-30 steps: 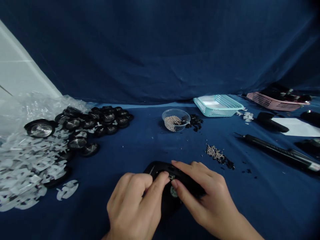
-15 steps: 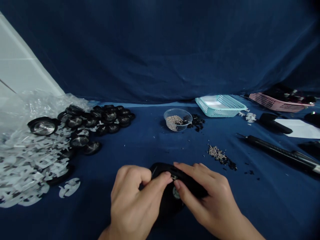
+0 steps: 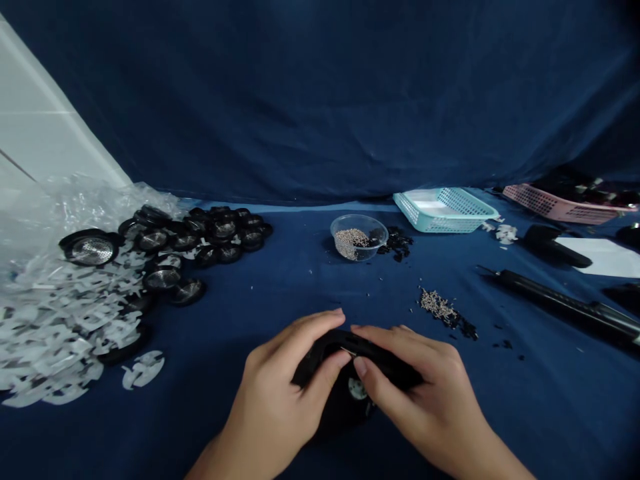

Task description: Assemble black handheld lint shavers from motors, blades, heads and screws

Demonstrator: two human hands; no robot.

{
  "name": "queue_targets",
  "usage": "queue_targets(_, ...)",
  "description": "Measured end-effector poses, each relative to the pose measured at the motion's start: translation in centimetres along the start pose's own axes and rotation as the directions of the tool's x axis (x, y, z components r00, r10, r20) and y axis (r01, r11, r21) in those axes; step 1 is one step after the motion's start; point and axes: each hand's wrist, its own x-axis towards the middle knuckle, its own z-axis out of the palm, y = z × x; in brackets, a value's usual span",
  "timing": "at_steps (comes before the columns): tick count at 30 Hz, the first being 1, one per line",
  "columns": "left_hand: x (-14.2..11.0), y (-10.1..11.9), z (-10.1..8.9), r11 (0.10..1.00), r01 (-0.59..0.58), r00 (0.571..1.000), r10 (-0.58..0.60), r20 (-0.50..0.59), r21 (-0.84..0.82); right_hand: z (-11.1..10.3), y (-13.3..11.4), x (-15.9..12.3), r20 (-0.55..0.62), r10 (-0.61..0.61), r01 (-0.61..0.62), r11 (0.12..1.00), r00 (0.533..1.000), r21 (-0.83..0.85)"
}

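Note:
A black plastic housing [image 3: 334,339] is held up at the near middle, between my two hands. My left hand [image 3: 280,393] grips its left side, fingers over the far edge and thumb on the near side. On the right side, my right hand [image 3: 425,387] holds it the same way, its thumb close to the other thumb. A thin light-coloured piece shows narrowly between the thumbs at the housing's edge. Below them a pale round part [image 3: 357,388] is visible in the dark interior. My fingers and shadow hide much of the housing.
Left are piled white plastic pieces [image 3: 55,333], black round parts with metal mesh [image 3: 223,230] and clear plastic wrap [image 3: 95,200]. Beyond my hands stand a clear bowl of screws [image 3: 359,252] and a turquoise basket [image 3: 447,223]. Loose screws [image 3: 437,305], an electric screwdriver [image 3: 560,300] and a pink basket [image 3: 565,208] lie right.
My left hand has opened out from a curled pinch at the housing's edge, its fingers now over the far side. The light piece between the thumbs shows less. My right hand keeps its grip.

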Motion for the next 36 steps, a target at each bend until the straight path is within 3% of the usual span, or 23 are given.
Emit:
queue_targets(4,0.1,-0.1,0.1,0.999,-0.021,1.0,0.021,0.021,-0.026,0.0,0.0,0.0,0.041,0.039,-0.04,0.999,0.998,0.02)
queue_targets(8,-0.1,-0.2,0.3,1.0,-0.011,0.999,0.011,0.04,0.013,0.0,-0.1,0.1,0.037,0.037,-0.032,0.992,0.999,-0.125)
queue_targets(13,-0.2,-0.1,0.3,0.999,0.045,0.998,-0.045,0.046,0.004,-0.1,-0.4,0.2,0.114,0.019,-0.003,0.99,0.993,-0.142)
queue_targets(20,-0.2,0.9,0.4,0.999,0.039,0.999,-0.039,0.0,0.001,0.5,-0.4,0.3,0.113,-0.061,0.091,0.955,0.992,-0.282)
queue_targets(29,-0.4,1.3,0.3,0.999,0.043,0.999,-0.043,0.014,0.008,0.6,-0.6,0.3,0.157,-0.067,0.107,0.959,0.985,-0.261)
queue_targets(32,-0.4,1.3,0.1,0.998,0.028,0.998,-0.031,0.057,0.051,0.2,-0.5,0.4,0.206,0.006,0.038,0.978,0.979,-0.206)
queue_targets(36,-0.7,1.0,-0.2,0.963,-0.131,0.991,0.12,0.059,0.237,-0.5,-0.3,0.8,0.288,0.169,-0.147,0.985,0.943,-0.095)
